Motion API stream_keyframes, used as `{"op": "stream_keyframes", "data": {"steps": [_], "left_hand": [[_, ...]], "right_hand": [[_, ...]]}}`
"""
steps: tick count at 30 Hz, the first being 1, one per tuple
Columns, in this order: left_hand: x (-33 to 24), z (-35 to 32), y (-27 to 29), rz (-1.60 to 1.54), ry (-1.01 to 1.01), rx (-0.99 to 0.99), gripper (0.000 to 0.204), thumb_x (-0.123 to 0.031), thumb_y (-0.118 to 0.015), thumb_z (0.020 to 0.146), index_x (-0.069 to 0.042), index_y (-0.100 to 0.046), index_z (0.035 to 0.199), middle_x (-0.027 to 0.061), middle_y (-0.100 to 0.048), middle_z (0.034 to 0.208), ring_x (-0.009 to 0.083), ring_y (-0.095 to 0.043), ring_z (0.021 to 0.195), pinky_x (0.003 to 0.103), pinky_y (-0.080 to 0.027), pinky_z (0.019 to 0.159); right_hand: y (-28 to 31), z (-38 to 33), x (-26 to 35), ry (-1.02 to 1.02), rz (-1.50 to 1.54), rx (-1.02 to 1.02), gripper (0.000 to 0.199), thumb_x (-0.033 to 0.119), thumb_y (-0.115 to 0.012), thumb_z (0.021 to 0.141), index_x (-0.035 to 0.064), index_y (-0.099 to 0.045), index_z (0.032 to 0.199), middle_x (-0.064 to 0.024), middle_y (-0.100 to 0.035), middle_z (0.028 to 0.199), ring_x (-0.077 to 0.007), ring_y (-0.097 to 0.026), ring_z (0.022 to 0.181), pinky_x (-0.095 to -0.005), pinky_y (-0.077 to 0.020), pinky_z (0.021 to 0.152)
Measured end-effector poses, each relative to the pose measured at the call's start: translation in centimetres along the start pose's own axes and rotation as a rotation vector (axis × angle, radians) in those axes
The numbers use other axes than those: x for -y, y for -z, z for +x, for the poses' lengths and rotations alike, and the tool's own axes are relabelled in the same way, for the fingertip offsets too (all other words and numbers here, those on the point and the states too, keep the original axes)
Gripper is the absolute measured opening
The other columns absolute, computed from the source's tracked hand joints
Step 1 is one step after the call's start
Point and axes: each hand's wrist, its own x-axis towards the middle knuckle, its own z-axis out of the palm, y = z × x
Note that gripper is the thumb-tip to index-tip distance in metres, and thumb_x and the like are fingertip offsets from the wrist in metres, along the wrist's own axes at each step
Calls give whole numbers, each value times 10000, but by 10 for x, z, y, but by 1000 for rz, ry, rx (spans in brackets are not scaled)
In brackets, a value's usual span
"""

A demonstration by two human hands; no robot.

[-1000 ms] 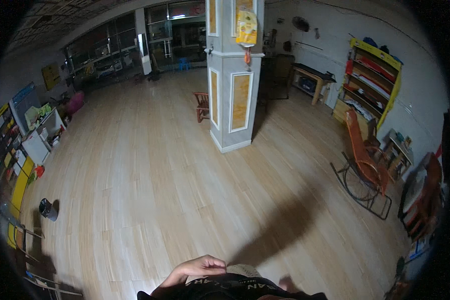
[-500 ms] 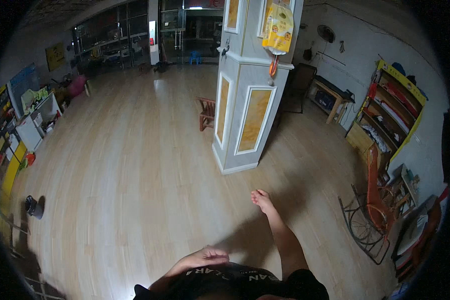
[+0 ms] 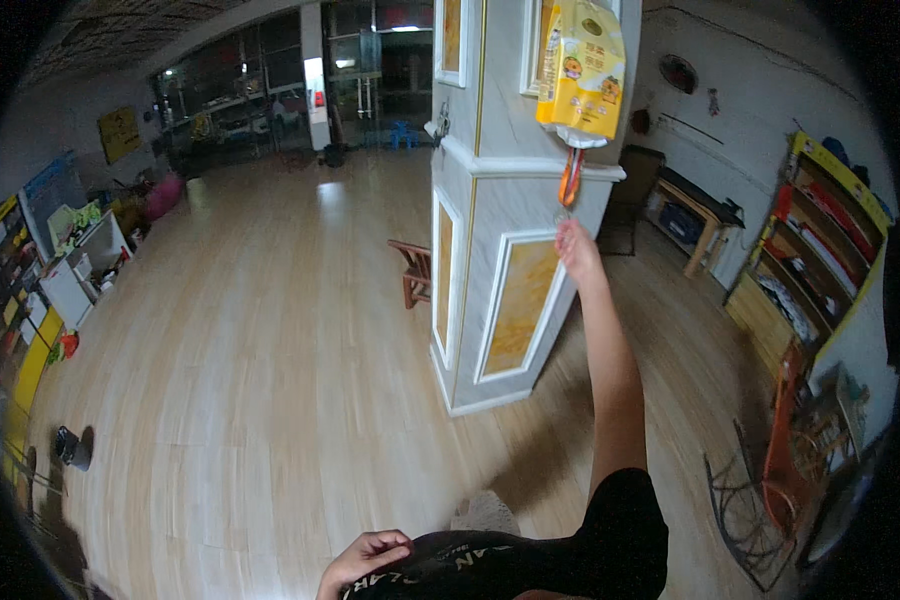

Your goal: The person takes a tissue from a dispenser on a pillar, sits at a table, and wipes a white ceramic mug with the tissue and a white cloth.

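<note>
A marbled grey-white pillar (image 3: 490, 205) with amber panels stands tallest. Partly behind its left side is a brown wooden chair (image 3: 415, 268). A yellow package (image 3: 582, 80) hangs high on the pillar. Of the hands, the right (image 3: 578, 250) is raised before the pillar's right face, the left (image 3: 372, 556) well below the pillar; both have bent fingers, but I cannot tell whether either pinches anything. An orange strap (image 3: 570, 178) dangles beneath the package, just above the right fingertips.

Right hand (image 3: 578, 252) outstretched, left hand (image 3: 368, 560) loosely curled
</note>
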Motion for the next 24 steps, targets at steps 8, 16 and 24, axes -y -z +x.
{"op": "stream_keyframes", "data": {"steps": [8,16,24], "left_hand": [[-45,109,-38,-182,-57,-253,132,-78,-505,864,32,-556,917,52,-578,871,70,-501,811,207,-390,719],[-58,163,-48,-155,-33,-253,151,-95,-502,873,26,-562,940,27,-572,865,74,-490,818,210,-388,744],[-67,181,-56,-184,12,-251,152,-101,-504,872,15,-563,950,20,-562,853,70,-484,821,208,-390,754]], "right_hand": [[-46,167,61,176,167,-198,166,248,-552,843,93,-498,871,-7,-486,725,-122,-475,641,-236,-421,604],[58,147,-47,111,0,-208,123,95,-546,774,51,-483,870,-55,-500,834,-153,-499,761,-299,-435,679],[108,136,-18,-19,132,-160,334,351,-411,850,52,-506,965,-85,-485,933,-207,-511,813,-341,-441,765]]}}
